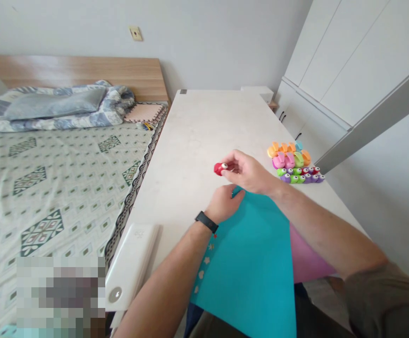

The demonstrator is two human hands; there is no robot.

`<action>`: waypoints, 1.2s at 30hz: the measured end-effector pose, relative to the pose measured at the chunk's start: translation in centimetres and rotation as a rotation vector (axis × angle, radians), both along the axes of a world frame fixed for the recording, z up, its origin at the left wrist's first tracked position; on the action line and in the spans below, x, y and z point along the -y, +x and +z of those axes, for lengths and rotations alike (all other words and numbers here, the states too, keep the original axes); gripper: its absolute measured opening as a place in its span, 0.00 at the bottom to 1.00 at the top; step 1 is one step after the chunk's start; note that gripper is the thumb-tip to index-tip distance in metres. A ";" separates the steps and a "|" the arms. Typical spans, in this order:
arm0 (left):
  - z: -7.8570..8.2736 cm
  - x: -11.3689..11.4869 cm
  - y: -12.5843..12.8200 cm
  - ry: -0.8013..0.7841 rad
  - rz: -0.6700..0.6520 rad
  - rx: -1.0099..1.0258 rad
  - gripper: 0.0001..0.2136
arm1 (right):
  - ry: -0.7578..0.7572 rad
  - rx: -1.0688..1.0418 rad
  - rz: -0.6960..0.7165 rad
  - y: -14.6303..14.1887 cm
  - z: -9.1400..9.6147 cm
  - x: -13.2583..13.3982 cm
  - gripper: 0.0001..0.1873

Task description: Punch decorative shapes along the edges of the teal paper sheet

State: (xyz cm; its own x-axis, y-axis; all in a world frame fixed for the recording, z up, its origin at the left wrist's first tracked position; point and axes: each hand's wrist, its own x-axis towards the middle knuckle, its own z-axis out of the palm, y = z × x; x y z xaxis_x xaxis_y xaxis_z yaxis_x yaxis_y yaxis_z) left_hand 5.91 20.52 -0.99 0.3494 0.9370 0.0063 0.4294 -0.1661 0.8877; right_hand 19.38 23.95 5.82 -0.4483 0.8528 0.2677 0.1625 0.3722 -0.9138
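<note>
The far half of the long pale bench (pixel 204 122) lies bare, open up to the small white box (pixel 258 93) at its far end. On the right edge a huddle of small colourful plastic punches (pixel 295 165) blocks the way (packed tight, no gaps). Mid-bench stand the right hand (pixel 248 172), closed round a small red plastic punch (pixel 219 169), and the left hand (pixel 225 203), pinching the far corner of a teal paper sheet (pixel 253 267); a narrow free strip separates them from the huddle. A flat white rectangular device (pixel 131 267) lines the near left edge, and a patterned bed (pixel 49 178) lies close alongside.
</note>
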 end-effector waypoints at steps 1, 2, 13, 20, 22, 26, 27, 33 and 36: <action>0.1 0.0 -0.1 0.022 -0.003 -0.036 0.15 | -0.039 -0.041 -0.040 2.0 -0.5 0.3 0.13; 0.3 -0.1 -0.1 0.039 -0.007 -0.064 0.17 | -0.067 -0.053 -0.088 3.8 -1.1 0.5 0.13; 0.5 -0.1 -0.6 -0.052 -0.026 0.023 0.19 | -0.259 -0.020 -0.161 11.1 -6.2 1.1 0.27; 0.8 0.0 -0.5 -0.094 -0.047 0.032 0.19 | -0.128 0.162 -0.156 11.4 -5.8 1.8 0.24; 0.8 0.0 -0.5 -0.091 -0.052 0.033 0.19 | -0.104 0.207 -0.157 11.4 -5.4 2.0 0.23; 0.8 0.0 -0.4 -0.082 -0.055 0.019 0.19 | -0.093 0.208 -0.150 11.1 -4.9 2.5 0.22; 0.7 0.0 -0.3 -0.081 -0.055 0.019 0.19 | -0.097 0.204 -0.141 11.0 -4.8 2.6 0.22; 0.5 0.0 -0.2 -0.105 -0.069 0.051 0.19 | -0.112 0.170 -0.121 11.0 -4.7 2.8 0.22; 0.6 0.0 -0.2 -0.111 -0.068 0.057 0.19 | -0.126 0.183 -0.132 11.0 -4.7 2.8 0.22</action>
State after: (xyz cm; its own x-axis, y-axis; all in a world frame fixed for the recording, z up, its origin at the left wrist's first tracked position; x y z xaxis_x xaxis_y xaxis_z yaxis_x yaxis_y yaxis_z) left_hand 5.72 20.50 -0.44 0.4142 0.9072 -0.0743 0.3692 -0.0928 0.9247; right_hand 30.40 21.13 1.07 -0.3622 0.9286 0.0805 0.3694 0.2223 -0.9023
